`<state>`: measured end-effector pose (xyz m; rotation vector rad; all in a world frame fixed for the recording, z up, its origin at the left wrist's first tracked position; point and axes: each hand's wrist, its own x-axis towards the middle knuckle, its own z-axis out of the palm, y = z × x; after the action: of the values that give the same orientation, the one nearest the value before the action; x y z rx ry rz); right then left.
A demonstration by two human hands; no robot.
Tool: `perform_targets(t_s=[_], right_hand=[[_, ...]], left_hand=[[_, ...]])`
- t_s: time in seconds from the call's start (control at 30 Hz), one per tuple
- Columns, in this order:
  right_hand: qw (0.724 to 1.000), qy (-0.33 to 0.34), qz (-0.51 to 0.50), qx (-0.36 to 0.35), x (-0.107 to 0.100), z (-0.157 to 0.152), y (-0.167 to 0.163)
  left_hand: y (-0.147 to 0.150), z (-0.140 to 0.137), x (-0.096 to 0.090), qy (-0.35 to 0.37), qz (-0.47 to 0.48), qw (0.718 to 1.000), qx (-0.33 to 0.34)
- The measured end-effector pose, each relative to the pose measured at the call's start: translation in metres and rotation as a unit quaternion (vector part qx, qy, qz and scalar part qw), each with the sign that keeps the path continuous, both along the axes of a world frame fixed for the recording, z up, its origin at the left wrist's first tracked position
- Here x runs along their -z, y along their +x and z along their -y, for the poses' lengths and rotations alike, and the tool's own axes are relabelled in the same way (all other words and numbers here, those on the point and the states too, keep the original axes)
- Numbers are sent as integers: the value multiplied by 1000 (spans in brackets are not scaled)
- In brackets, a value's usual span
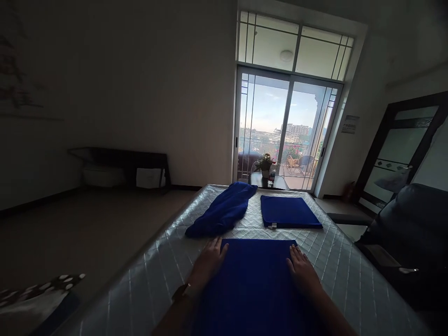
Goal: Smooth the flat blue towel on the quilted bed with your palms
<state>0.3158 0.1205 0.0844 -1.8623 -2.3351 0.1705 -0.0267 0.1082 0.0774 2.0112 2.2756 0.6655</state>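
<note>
A blue cloth (257,284) lies flat and smooth in front of me on a table with a silvery quilted cover (168,261). My left hand (211,256) rests open at the cloth's far left corner, fingers stretched forward. On the opposite edge, near the far right corner, my right hand (301,267) lies open with its fingers extended. Beyond my left hand is a crumpled blue cloth (224,210). A neatly folded blue cloth (290,211) with a small white tag sits farther back on the right. The near end of the flat cloth runs out of view.
Past the table's far end, a small table (257,179) bears a potted plant (265,164) and a bottle (272,173), before glass sliding doors (266,112). A dark armchair (416,224) stands at the right. A low dark bench (129,163) lines the left wall.
</note>
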Motion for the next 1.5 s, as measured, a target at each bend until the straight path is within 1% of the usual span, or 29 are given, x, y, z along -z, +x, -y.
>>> perform_targets(t_s=[0.13,0.27,0.33,0.43,0.5,0.57,0.63,0.7,0.77,0.83,0.93,1.0,1.17,1.27,1.37,1.5], right_hand=[[1000,-27,11,0,-1,11,6],[998,-55,5,-2,-2,24,10],[998,-63,-8,8,-1,28,8],[997,-63,-30,26,2,29,4],[997,-56,-36,30,3,28,2],[998,-53,-29,21,5,28,2],[998,-51,-22,6,7,29,3],[999,-48,-24,-3,8,29,5],[998,-45,-39,-1,8,30,6],[997,-48,-54,4,8,29,6],[996,-59,-69,16,6,29,6],[995,-63,-73,25,5,28,6],[996,-64,-57,24,4,29,6],[997,-58,-52,29,4,30,4],[997,-45,-53,29,4,30,3],[998,-34,-46,32,2,33,1]], left_hand=[[8,2,-4,9,-7,1000,8],[34,11,-5,18,-6,998,56],[57,18,-3,19,-7,995,100],[104,28,0,26,-24,982,183],[138,30,2,24,-47,968,247],[171,28,3,21,-71,950,302],[198,23,2,12,-85,942,323],[215,17,0,-5,-84,947,311],[221,14,0,-23,-74,955,287],[216,14,2,-36,-67,961,266],[190,22,5,-55,-75,967,236],[164,29,7,-64,-86,973,202],[86,52,13,-94,-93,988,85],[51,64,16,-102,-80,991,27],[37,68,20,-82,-56,995,2],[37,67,19,-86,-43,995,8]])
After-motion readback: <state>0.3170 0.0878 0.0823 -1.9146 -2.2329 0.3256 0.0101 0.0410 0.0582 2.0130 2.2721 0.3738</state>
